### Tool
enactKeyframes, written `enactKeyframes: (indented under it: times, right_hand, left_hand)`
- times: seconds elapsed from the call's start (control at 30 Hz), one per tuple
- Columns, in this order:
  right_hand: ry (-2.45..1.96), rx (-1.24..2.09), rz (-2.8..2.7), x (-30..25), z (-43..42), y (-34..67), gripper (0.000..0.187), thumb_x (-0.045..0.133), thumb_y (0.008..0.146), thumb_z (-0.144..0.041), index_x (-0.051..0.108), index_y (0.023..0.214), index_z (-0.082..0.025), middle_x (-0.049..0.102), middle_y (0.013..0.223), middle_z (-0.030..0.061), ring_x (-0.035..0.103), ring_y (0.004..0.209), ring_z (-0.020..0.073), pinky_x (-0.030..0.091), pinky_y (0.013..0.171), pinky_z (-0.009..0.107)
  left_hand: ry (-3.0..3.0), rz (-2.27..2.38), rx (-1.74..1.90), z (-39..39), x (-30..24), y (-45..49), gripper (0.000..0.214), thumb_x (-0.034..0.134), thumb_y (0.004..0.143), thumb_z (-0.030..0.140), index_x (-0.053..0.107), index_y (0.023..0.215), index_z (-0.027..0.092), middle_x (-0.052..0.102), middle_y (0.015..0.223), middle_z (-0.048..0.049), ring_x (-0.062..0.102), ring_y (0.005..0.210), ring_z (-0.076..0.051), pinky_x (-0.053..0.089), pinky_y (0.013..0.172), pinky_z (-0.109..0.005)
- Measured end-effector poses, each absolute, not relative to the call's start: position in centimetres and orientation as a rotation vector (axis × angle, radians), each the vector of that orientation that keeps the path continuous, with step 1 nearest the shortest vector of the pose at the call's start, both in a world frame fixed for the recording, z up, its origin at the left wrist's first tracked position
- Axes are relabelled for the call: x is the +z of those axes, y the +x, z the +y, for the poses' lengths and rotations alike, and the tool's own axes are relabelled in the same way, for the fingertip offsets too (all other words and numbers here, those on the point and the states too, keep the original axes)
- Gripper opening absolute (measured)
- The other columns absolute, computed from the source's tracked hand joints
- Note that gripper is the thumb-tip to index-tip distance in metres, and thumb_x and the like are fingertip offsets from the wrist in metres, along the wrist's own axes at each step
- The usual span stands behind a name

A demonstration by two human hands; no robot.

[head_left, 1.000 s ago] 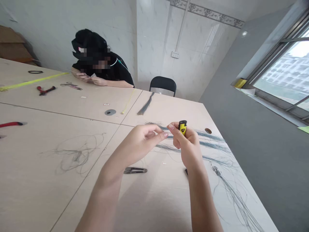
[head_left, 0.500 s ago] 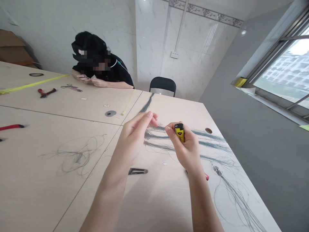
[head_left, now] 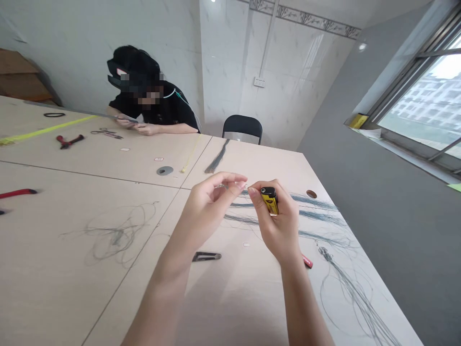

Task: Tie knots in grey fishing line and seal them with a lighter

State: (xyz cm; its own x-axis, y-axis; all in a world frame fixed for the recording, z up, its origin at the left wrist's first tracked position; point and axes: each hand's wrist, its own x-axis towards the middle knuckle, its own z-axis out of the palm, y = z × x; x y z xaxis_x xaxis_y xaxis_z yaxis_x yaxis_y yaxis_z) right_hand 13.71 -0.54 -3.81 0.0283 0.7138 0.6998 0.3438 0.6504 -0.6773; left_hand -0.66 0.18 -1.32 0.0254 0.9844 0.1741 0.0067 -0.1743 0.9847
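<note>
My right hand (head_left: pixel 277 223) is shut on a yellow and black lighter (head_left: pixel 270 200), which stands tilted in its fingers. My left hand (head_left: pixel 207 206) is close beside it, with fingertips curled and pinching something very fine, probably a thin strand (head_left: pixel 225 186). Beneath both hands, long dark grey-green fibre bundles (head_left: pixel 317 202) lie across the pale wooden table (head_left: pixel 230 293). Flat black thread snips (head_left: pixel 206 256) rest below my left wrist. A red-ended tool (head_left: pixel 307 261) pokes out from behind my right wrist.
A person (head_left: pixel 151 108) sits across the table, working with both hands. A loose fibre tangle (head_left: pixel 115 233), red-handled pliers (head_left: pixel 70 140), scissors (head_left: pixel 107 133) and a yellow cord (head_left: pixel 46 127) lie left. A black chair (head_left: pixel 242 129) stands beyond. The table's right edge drops to a grey floor (head_left: pixel 396 240).
My left hand has moved up and right, closer to the lighter, and its spread fingers have curled into a pinch. My right hand still holds the lighter. The red-ended tool shows more.
</note>
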Motion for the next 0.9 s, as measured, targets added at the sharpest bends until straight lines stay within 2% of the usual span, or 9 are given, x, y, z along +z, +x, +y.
enactKeyframes:
  times: [0.1,0.2,0.33,0.5,0.67,0.9]
  right_hand:
    - [-0.903,0.284,-1.581,-3.88,-0.54,13.71,0.01,0.058,0.094,-0.011,0.062,0.093,-0.02,0.058,0.085,-0.0012,0.053,0.07,0.0096,0.041,0.059,0.023]
    - [-0.922,0.237,-1.591,-3.94,-0.53,13.71,0.012,0.058,0.092,-0.009,0.062,0.093,-0.02,0.059,0.085,-0.0011,0.053,0.068,0.0095,0.041,0.058,0.023]
    - [-0.943,0.246,-1.6,-3.89,-0.52,13.67,0.015,0.058,0.089,-0.006,0.063,0.093,-0.02,0.06,0.085,-0.0012,0.049,0.062,0.0082,0.038,0.053,0.022]
    - [-0.952,0.398,-1.534,-3.57,-0.47,13.94,0.008,0.062,0.087,-0.014,0.065,0.082,-0.019,0.058,0.075,-0.0025,0.046,0.059,0.0085,0.035,0.051,0.023]
    - [-1.023,0.573,-1.42,-3.23,-0.45,14.22,0.012,0.064,0.088,-0.025,0.066,0.077,-0.019,0.057,0.071,-0.0018,0.047,0.059,0.0094,0.035,0.05,0.023]
    - [-0.997,0.648,-1.425,-3.38,-0.34,14.0,0.011,0.066,0.086,-0.025,0.067,0.077,-0.02,0.057,0.071,-0.0016,0.042,0.056,0.0086,0.033,0.048,0.022]
  left_hand:
    - [1.415,1.089,1.264,0.02,-1.33,-0.57,0.014,0.07,0.087,0.041,0.074,0.087,0.027,0.067,0.087,0.0024,0.053,0.069,-0.008,0.041,0.057,-0.017]
    - [1.448,1.093,1.265,0.03,-1.36,-0.57,0.014,0.069,0.088,0.04,0.072,0.083,0.027,0.067,0.086,0.0032,0.058,0.079,-0.01,0.043,0.063,-0.018]
    - [1.5,1.15,1.302,0.19,-1.56,-0.56,0.014,0.068,0.088,0.038,0.071,0.082,0.026,0.065,0.08,0.0032,0.057,0.074,-0.011,0.043,0.064,-0.022]
    - [1.658,1.232,1.35,0.24,-2.04,-0.63,0.016,0.066,0.089,0.039,0.07,0.083,0.024,0.065,0.084,0.0009,0.056,0.077,-0.015,0.043,0.069,-0.028]
    - [1.764,1.286,1.361,0.13,-1.89,-0.69,0.017,0.062,0.091,0.038,0.068,0.082,0.024,0.065,0.087,0.0005,0.054,0.077,-0.015,0.042,0.068,-0.028]
    - [1.753,1.293,1.326,-0.02,-1.65,-0.69,0.018,0.063,0.091,0.038,0.069,0.082,0.023,0.064,0.085,0.0002,0.053,0.073,-0.015,0.041,0.065,-0.028]
